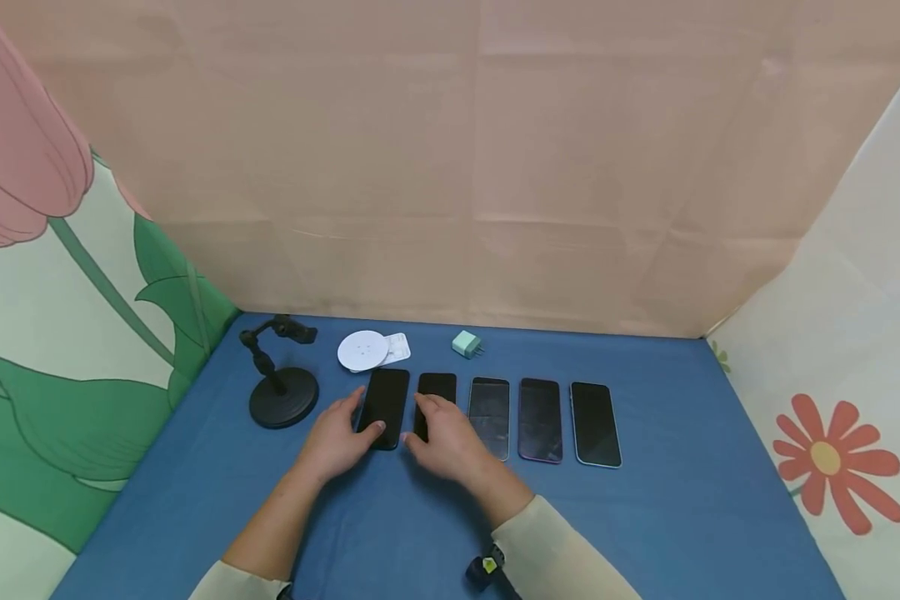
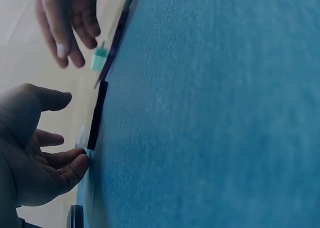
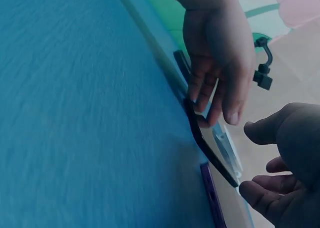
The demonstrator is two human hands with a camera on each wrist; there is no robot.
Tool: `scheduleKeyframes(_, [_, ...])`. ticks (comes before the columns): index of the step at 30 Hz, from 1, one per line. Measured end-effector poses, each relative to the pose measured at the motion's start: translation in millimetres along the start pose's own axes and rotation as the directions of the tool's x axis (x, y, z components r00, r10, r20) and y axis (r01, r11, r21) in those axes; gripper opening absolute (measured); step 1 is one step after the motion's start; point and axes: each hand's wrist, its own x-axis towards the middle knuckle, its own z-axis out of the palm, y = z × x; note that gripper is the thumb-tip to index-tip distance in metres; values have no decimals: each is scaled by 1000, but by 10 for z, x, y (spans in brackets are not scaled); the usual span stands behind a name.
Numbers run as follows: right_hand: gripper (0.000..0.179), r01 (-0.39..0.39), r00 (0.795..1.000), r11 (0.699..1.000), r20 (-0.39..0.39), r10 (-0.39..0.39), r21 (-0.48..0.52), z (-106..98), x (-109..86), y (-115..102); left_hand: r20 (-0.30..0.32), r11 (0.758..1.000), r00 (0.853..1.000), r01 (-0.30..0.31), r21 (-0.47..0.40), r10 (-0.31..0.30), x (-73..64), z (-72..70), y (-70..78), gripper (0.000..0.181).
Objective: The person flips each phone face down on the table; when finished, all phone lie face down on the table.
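Five smartphones lie in a row on a blue cloth. Around the leftmost black smartphone (image 1: 387, 407) is my left hand (image 1: 337, 437), its fingers beside the left edge and its thumb over the lower part. In the left wrist view, bent fingertips of the left hand (image 2: 42, 153) come close to one end of a dark phone (image 2: 98, 115); contact is hard to tell. My right hand (image 1: 450, 440) hovers over the second smartphone (image 1: 437, 385), partly hiding it. The right wrist view shows the right hand (image 3: 277, 170) with thumb and fingers apart, near a phone's end (image 3: 210, 147).
Farther right lie a third phone (image 1: 490, 412), a fourth (image 1: 540, 419) and a fifth (image 1: 596, 423). A black stand (image 1: 283, 398) is at the left. Behind the phones are a white disc (image 1: 362, 350), a white card (image 1: 398, 347) and a mint-green plug charger (image 1: 466, 343).
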Motion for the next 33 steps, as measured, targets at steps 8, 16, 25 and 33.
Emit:
scheduleKeyframes(8, [62, -23, 999, 998, 34, 21, 55, 156, 65, -108, 11, 999, 999, 33, -14, -33, -3, 8, 14, 74])
scheduleKeyframes(16, [60, -31, 997, 998, 71, 27, 58, 232, 83, -214, 18, 998, 999, 44, -44, -43, -6, 0, 13, 70])
scheduleKeyframes(25, [60, -45, 996, 995, 74, 39, 85, 263, 81, -230, 49, 977, 995, 93, -191, -85, -4, -25, 2, 67])
scheduleKeyframes(33, [62, -87, 993, 988, 96, 75, 125, 252, 61, -231, 106, 892, 981, 192, -409, -163, -15, -83, 8, 66])
